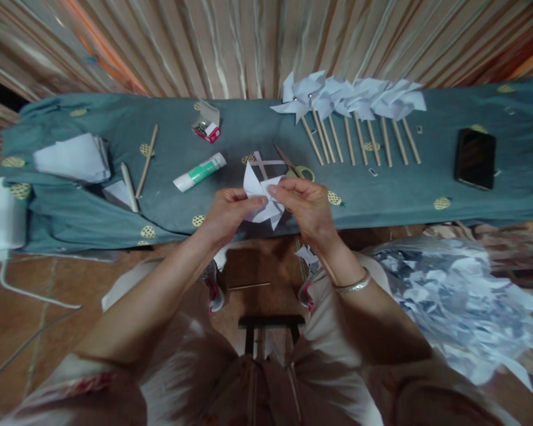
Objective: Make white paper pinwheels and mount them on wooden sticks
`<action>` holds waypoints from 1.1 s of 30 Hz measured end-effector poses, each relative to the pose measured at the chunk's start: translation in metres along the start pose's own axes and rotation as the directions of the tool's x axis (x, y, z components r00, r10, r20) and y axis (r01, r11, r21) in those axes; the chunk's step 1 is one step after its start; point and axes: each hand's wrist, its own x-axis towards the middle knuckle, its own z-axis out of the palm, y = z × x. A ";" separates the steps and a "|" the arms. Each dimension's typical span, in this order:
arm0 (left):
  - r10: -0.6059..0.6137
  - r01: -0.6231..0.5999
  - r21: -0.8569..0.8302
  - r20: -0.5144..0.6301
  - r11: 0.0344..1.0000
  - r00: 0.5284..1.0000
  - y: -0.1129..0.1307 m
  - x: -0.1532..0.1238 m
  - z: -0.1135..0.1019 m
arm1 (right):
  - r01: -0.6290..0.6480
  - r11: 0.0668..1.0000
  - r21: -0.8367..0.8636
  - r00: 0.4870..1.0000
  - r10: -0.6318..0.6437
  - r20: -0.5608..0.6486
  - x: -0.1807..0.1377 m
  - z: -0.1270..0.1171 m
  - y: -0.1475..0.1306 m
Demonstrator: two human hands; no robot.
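Between my hands is a white paper pinwheel (273, 210) with folded blades, held above the table's near edge. My left hand (231, 213) pinches its left side, thumb on top. From the right, my right hand (308, 204) grips it with thumb and fingers close to the centre. Just beyond it lie thin paper strips (262, 165) and a pair of scissors (304, 171) with yellowish handles. A green and white glue stick (199, 172) rests to the left. Behind that stands an opened small red and white box (208, 127) with small metal pieces inside.
Several finished pinwheels (350, 97) on wooden sticks lie in a row at the back right. A phone (475, 158) is farther right. At left are a paper stack (73, 158), a wooden stick (147, 160) and a white pen-like tool (129, 186). A plastic bag of paper pieces (462, 302) sits at lower right.
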 end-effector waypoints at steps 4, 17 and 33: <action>0.003 -0.003 -0.027 0.001 1.000 1.000 0.000 0.000 0.000 | -0.012 0.999 0.040 1.000 0.012 0.001 0.000 0.001 0.000; -0.007 0.007 -0.032 0.020 0.999 1.000 0.002 -0.003 0.002 | 0.007 1.000 -0.012 1.000 -0.006 0.026 -0.001 0.001 0.005; -0.038 0.039 -0.025 0.016 0.999 0.999 0.004 -0.004 0.000 | 0.039 0.999 -0.013 0.999 -0.039 0.030 -0.003 0.004 0.005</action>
